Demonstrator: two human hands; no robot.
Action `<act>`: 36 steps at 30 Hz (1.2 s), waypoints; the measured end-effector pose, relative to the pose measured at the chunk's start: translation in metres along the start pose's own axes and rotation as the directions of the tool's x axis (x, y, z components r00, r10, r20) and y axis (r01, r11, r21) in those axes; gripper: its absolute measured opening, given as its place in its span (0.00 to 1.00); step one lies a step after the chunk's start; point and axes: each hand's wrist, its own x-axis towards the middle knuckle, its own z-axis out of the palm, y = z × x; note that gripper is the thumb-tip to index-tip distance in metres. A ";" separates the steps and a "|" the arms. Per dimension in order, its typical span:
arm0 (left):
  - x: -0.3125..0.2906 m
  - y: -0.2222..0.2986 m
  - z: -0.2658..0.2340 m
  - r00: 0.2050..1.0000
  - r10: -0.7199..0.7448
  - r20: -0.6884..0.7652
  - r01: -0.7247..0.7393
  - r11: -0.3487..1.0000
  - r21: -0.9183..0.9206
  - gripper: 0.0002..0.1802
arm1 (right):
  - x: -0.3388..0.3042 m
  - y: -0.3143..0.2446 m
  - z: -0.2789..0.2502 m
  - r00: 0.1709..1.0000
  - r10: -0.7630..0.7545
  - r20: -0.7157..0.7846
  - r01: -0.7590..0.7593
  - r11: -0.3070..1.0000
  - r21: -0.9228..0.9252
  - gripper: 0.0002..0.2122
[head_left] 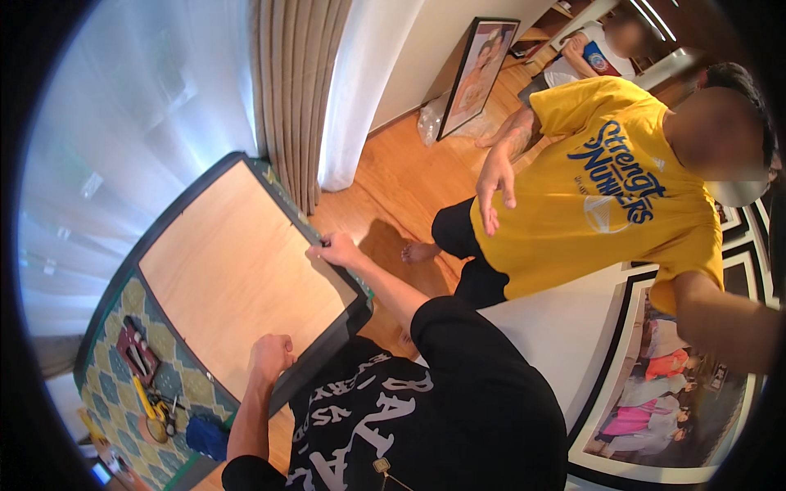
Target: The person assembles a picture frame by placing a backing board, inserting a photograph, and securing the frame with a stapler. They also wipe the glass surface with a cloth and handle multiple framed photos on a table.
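A pale plywood backing board (246,262) lies within a dark picture frame (192,196), face down on a table. My right hand (340,249) is at the right edge of the board, its fingers closed in a pinch against the frame; a small dark bit shows at the fingertips, too small to name. Over the near edge of the board rests my left hand (273,358), its fingers curled. Whatever may be inside that hand is hidden.
On the patterned tablecloth (106,393) lie a dark red staple gun (137,353), a yellow-handled tool (146,398) and a dark blue cloth (206,438). A person in a yellow shirt (589,188) stands close at right. Framed pictures (477,78) and a curtain (295,98) are beyond.
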 end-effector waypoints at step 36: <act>-0.315 0.002 -0.326 0.508 -0.759 -0.407 -0.073 0.433 -0.898 0.24 | -0.006 -0.062 0.059 0.945 -0.305 -0.122 0.104 0.631 -0.769 0.33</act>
